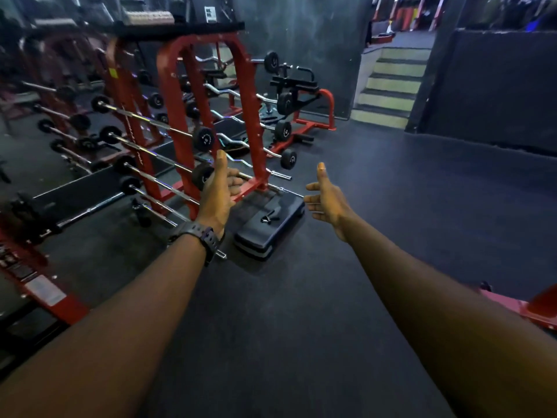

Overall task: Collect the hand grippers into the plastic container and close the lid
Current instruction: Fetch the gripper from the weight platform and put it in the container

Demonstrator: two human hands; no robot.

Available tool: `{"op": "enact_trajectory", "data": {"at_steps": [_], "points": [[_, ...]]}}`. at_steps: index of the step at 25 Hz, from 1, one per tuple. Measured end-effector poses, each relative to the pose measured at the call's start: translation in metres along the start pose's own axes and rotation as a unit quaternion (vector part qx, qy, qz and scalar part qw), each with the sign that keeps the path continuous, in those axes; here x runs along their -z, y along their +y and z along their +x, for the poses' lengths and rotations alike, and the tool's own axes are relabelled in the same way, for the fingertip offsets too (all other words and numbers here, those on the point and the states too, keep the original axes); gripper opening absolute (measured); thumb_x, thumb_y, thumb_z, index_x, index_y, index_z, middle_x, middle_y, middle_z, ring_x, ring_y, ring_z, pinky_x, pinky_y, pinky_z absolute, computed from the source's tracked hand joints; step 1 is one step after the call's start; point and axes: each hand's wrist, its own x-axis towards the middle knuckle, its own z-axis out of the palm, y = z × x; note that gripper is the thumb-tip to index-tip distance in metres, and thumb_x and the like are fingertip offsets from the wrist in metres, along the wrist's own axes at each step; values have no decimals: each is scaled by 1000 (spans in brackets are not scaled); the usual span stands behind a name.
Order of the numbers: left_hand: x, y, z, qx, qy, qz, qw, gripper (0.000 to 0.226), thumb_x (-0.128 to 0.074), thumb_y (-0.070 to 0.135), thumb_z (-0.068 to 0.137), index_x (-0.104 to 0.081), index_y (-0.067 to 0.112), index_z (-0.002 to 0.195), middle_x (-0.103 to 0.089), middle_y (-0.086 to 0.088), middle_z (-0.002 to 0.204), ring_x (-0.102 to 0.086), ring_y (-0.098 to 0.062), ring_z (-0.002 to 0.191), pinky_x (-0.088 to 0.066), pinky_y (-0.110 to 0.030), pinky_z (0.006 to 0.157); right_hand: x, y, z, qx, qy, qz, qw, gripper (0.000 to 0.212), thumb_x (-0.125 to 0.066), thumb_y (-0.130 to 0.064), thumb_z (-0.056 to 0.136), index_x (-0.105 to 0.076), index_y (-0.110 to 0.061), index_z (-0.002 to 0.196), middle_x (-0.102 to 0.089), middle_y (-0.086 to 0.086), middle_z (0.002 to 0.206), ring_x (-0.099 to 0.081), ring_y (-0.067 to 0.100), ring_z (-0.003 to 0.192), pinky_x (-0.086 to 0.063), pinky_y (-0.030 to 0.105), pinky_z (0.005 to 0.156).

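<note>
Both my arms stretch forward over the dark gym floor. My left hand (220,191), with a black watch on its wrist, is empty, thumb up and fingers loosely curled. My right hand (327,200) is also empty, thumb up and fingers spread. Between and beyond them a black step platform (271,224) lies on the floor, and a small dark hand gripper (270,218) rests on its top. No plastic container is in view.
A red barbell rack (180,116) loaded with several fixed barbells stands at the left, close to the platform. A red bench frame (310,116) stands behind it. Steps (388,89) rise at the back right. A red machine base (530,309) sits at the right edge.
</note>
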Motion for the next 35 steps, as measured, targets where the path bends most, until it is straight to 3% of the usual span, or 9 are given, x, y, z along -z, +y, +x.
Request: {"op": "enact_trajectory", "data": {"at_steps": [5, 14, 19, 22, 28, 31, 35], "points": [[-62, -22, 111, 34, 26, -5, 999, 63, -24, 70, 98, -63, 21, 108, -66, -4, 109, -60, -20, 99, -46, -36, 86, 20, 0, 136, -40, -36, -16, 998, 76, -26, -68, 96, -58, -8, 132, -62, 18, 130, -60, 31, 116, -47, 44, 102], [-143, -102, 346, 100, 52, -19, 993, 73, -28, 66, 99, -65, 8, 124, -66, -9, 112, -58, -20, 97, -42, -29, 75, -13, 9, 382, -89, -63, -67, 992, 75, -26, -65, 98, -59, -6, 131, -64, 17, 127, -61, 32, 116, -48, 47, 102], [-172, -113, 462, 109, 54, -15, 992, 70, -28, 64, 100, -64, 10, 127, -67, -19, 126, -59, -19, 97, -43, -27, 72, -32, 2, 506, -86, -91, -95, 988, 69, -22, -69, 97, -62, -15, 116, -68, 13, 115, -65, 28, 107, -51, 41, 95], [-180, -136, 534, 140, 74, -12, 987, 72, -27, 63, 101, -63, 7, 126, -66, -16, 119, -59, -20, 99, -42, -29, 73, -40, 18, 594, -98, -109, -100, 984, 65, -24, -70, 95, -61, -19, 107, -69, 8, 109, -65, 26, 103, -50, 44, 97], [-203, -215, 667, 221, 133, -30, 966, 69, -28, 63, 100, -63, 7, 122, -60, -8, 107, -53, -21, 96, -39, -31, 77, -63, 85, 762, -155, -151, -127, 968, 63, -29, -70, 94, -65, -18, 95, -67, 1, 84, -61, 17, 77, -48, 39, 81], [-212, -265, 726, 260, 152, -33, 953, 73, -27, 64, 100, -62, 5, 126, -62, -8, 109, -54, -22, 98, -40, -34, 81, -78, 126, 835, -165, -185, -180, 952, 62, -26, -70, 95, -63, -20, 97, -69, -3, 86, -66, 22, 93, -49, 45, 96], [-218, -354, 804, 303, 157, -36, 939, 72, -26, 65, 100, -64, 10, 125, -66, -7, 115, -59, -24, 104, -44, -38, 89, -106, 197, 919, -176, -220, -243, 928, 68, -29, -74, 91, -65, -20, 113, -69, 10, 116, -61, 28, 114, -46, 47, 102]]}}
